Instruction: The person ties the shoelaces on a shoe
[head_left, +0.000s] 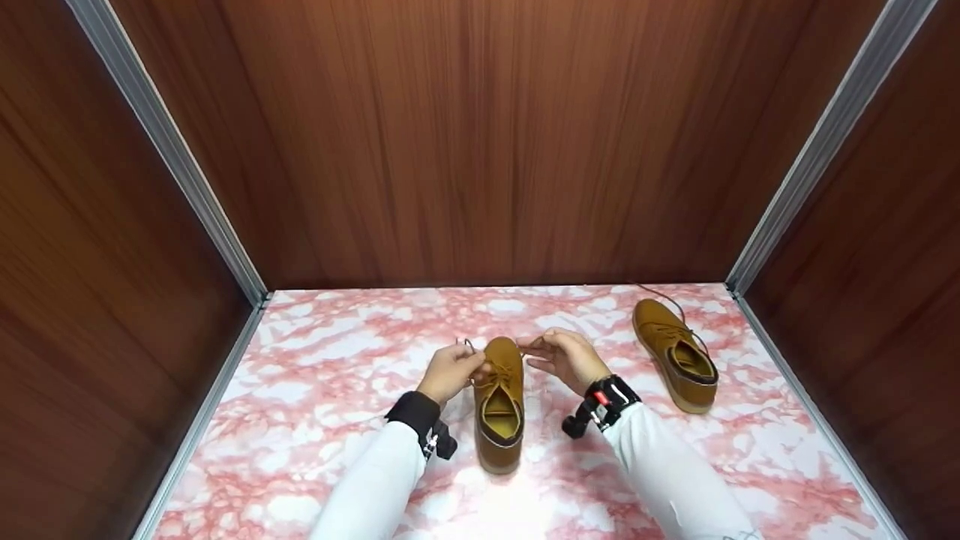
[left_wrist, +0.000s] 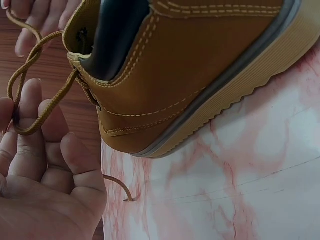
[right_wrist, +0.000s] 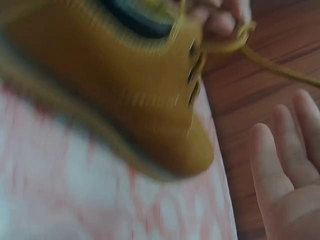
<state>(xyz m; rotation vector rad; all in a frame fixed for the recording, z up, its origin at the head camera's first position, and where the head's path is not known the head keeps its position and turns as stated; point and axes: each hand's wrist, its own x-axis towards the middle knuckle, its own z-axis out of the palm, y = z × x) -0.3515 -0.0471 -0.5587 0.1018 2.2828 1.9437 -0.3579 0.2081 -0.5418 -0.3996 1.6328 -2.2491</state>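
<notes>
A tan lace-up shoe (head_left: pixel 499 454) stands upright between both hands, toe pointing away. Beside its left side, my left hand (head_left: pixel 454 370) pinches a loop of the brown shoelace (left_wrist: pixel 54 106) between thumb and forefinger. The lace is crossed over itself above the shoe's tongue in the left wrist view. To the right of the toe, my right hand (head_left: pixel 568 356) holds the other stretch of lace (right_wrist: pixel 285 70), which runs straight toward it. Three fingers of that hand extend in the right wrist view; its thumb and pinch point are outside that frame.
A second tan shoe (head_left: pixel 694 394) stands to the right, its long lace (head_left: pixel 667 298) trailing beyond the toe. The pink-and-white marbled tabletop (head_left: pixel 337 420) is bounded by brown wood-grain panels (head_left: pixel 480 150) and grey metal rails (head_left: pixel 187 165).
</notes>
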